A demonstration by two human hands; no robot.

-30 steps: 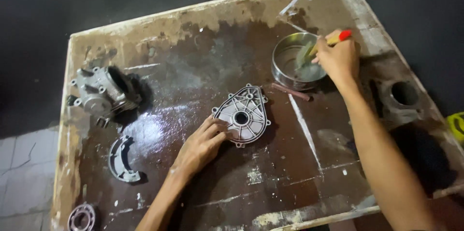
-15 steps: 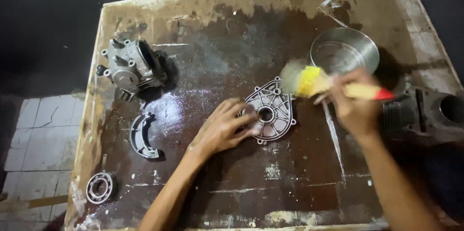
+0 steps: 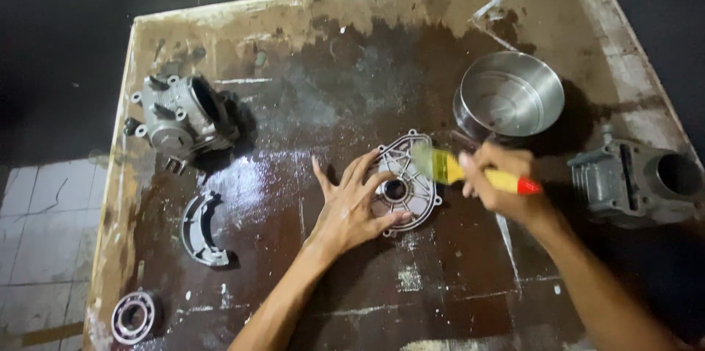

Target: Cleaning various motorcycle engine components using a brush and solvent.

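Cover plate: round grey metal engine cover (image 3: pixel 402 183) with ribs and a central hole, lying flat near the middle of the stained wooden board (image 3: pixel 308 50), between the two hands.
Left hand: the left hand (image 3: pixel 351 208) lies flat with fingers spread, fingertips (image 3: pixel 396 219) pressed on the cover's left and lower edge, pinning it to the board.
Right hand: the right hand (image 3: pixel 503 182) is just right of the cover, fingers curled tight round the yellow handle of a paintbrush (image 3: pixel 470 172).
Paintbrush: red-tipped handle points right; pale bristles lie on the cover's upper right rim.
Steel bowl: a round metal bowl (image 3: pixel 508 95) stands just behind the right hand, close to the cover's far right.
Cylinder block: a grey finned cylinder (image 3: pixel 637 182) lies on its side at the board's right edge.
Left side parts: a cast housing (image 3: pixel 180 117) sits far left, a curved brake shoe (image 3: pixel 202 232) nearer, a ball bearing (image 3: pixel 134 316) at the near left corner, all well apart from the hands.
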